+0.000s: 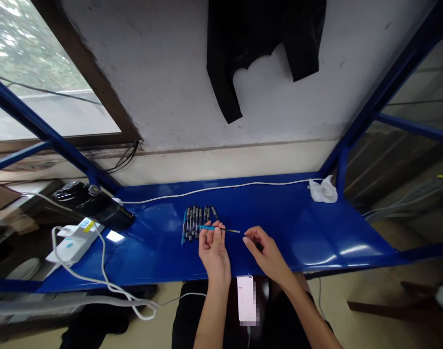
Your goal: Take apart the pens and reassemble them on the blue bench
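Observation:
My left hand [214,252] is closed on a slim blue pen part with a refill [230,230], which points right, roughly level above the table. To the right of the refill's tip is my right hand [264,249], apart from it. Its fingers are curled, with a small gap between thumb and forefinger, and I see nothing between them. Behind my left hand, several dark pens [197,215] lie side by side in a row. A blue pen [184,227] lies at the row's left end. My left fingers hide part of the row.
A black bottle [97,206] and a white power strip [73,245] are at the left of the blue table [155,252]. A white cable [192,192] runs along the back. Crumpled tissue [323,190] sits back right. On my lap is a phone [245,300].

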Available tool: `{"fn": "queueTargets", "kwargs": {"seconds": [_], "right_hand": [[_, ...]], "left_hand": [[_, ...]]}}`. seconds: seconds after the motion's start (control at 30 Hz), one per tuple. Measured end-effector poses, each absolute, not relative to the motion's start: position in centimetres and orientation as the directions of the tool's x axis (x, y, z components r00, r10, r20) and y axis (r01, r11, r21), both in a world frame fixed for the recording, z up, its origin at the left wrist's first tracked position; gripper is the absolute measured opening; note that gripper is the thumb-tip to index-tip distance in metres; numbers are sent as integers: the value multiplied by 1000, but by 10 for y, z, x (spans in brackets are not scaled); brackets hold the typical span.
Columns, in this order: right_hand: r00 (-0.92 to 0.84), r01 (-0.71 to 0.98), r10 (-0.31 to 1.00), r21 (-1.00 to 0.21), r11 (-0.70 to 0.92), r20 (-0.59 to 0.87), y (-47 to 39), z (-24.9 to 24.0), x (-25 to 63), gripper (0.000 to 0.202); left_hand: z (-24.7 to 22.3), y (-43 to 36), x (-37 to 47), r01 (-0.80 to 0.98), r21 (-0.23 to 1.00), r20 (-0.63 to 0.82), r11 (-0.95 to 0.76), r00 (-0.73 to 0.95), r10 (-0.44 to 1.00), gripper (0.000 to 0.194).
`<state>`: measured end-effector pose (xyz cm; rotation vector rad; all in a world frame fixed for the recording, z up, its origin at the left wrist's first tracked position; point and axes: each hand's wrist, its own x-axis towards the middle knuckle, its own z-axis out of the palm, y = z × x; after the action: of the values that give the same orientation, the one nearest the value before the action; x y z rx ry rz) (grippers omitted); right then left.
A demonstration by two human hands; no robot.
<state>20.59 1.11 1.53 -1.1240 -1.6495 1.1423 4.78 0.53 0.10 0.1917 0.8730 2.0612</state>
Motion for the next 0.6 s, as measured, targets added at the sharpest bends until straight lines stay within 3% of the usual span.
{"fn": "queueTargets", "kwargs": {"seconds": [0.2,0.43,0.6], "right_hand": [[-303,218,941,-950,223,151,11,16,207,24],[-319,223,937,-950,221,143,10,15,207,26],[-277,196,947,-956,220,161,13,6,205,27]], "left_hand": [[0,0,55,-612,734,-112,-295,-537,836,56],[3,-1,58,-557,783,-79,-277,-531,843,57],[8,-6,59,-462,880,-46,-110,-314,948,44]]}}
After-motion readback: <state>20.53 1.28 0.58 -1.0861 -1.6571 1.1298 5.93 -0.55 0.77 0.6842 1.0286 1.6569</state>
